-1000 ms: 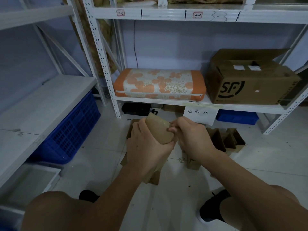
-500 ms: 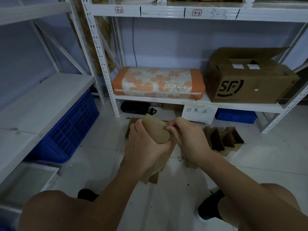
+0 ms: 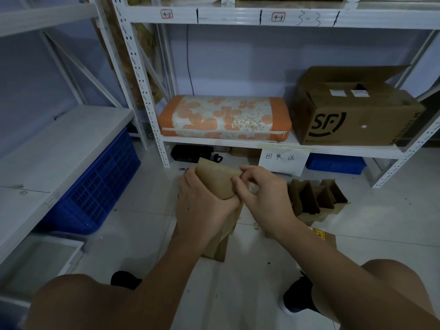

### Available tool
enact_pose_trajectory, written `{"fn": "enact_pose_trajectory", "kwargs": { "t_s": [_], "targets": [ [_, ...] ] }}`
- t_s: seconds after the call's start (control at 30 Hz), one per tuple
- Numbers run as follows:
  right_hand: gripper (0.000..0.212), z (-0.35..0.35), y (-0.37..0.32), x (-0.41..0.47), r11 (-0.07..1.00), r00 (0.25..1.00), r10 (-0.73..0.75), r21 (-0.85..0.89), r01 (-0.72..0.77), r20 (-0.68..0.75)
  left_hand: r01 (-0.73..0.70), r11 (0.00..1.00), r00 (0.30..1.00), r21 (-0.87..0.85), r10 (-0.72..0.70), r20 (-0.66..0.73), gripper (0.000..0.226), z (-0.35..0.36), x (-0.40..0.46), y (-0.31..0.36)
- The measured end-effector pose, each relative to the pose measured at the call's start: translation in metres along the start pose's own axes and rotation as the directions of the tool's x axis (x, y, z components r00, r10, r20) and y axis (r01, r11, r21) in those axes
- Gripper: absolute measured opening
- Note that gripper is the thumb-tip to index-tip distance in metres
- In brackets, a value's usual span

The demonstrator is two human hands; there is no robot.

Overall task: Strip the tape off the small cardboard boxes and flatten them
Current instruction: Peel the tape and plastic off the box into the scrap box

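Fingers of the right hand pinch the small cardboard box gripped in the left hand.

We note a white metal shelving unit against the wall. On its lower shelf lies an orange floral cushion, with a large brown carton marked SF just beside it, flaps open. A paper sign with handwritten characters hangs from the shelf edge. A blue plastic crate sits under the left shelf, a blue tray on the floor.
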State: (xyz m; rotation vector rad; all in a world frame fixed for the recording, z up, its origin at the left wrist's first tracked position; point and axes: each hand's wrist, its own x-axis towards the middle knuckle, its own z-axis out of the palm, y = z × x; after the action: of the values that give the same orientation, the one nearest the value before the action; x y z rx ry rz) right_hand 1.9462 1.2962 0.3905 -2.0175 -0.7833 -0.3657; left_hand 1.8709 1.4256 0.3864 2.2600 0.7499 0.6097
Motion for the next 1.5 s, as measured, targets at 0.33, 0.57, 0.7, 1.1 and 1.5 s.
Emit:
{"fn": "enact_pose_trajectory", "kwargs": {
  "t_s": [0.33, 0.57, 0.7, 1.1, 1.5],
  "targets": [
    [0.031, -0.002, -0.004, 0.011, 0.958, 0.981, -0.179, -0.241, 0.157, -0.075, -0.013, 0.998, 0.998, 0.060, 0.017, -0.067, 0.117, 0.002, 0.003, 0.008],
    [0.011, -0.002, 0.012, 0.013, 0.930, 0.970, -0.244, -0.282, 0.237, 0.012, -0.046, 0.998, 0.999, 0.037, 0.046, 0.004, 0.121, -0.002, 0.003, -0.002],
    [0.011, -0.012, 0.014, 0.016, 0.920, 0.964, -0.251, -0.286, 0.267, 0.091, -0.074, 0.997, 0.994, 0.003, 0.073, 0.077, 0.123, -0.006, 0.007, -0.010],
    [0.039, -0.016, 0.013, 0.002, 0.980, 0.948, -0.176, -0.040, 0.193, 0.264, 0.011, 0.995, 0.990, -0.103, 0.003, 0.141, 0.121, -0.010, 0.008, -0.028],
    [0.031, -0.016, 0.014, 0.007, 0.939, 0.919, -0.323, -0.044, 0.341, 0.225, -0.004, 0.994, 0.989, -0.110, 0.020, 0.145, 0.118, -0.008, 0.001, -0.028]
  ]
}}
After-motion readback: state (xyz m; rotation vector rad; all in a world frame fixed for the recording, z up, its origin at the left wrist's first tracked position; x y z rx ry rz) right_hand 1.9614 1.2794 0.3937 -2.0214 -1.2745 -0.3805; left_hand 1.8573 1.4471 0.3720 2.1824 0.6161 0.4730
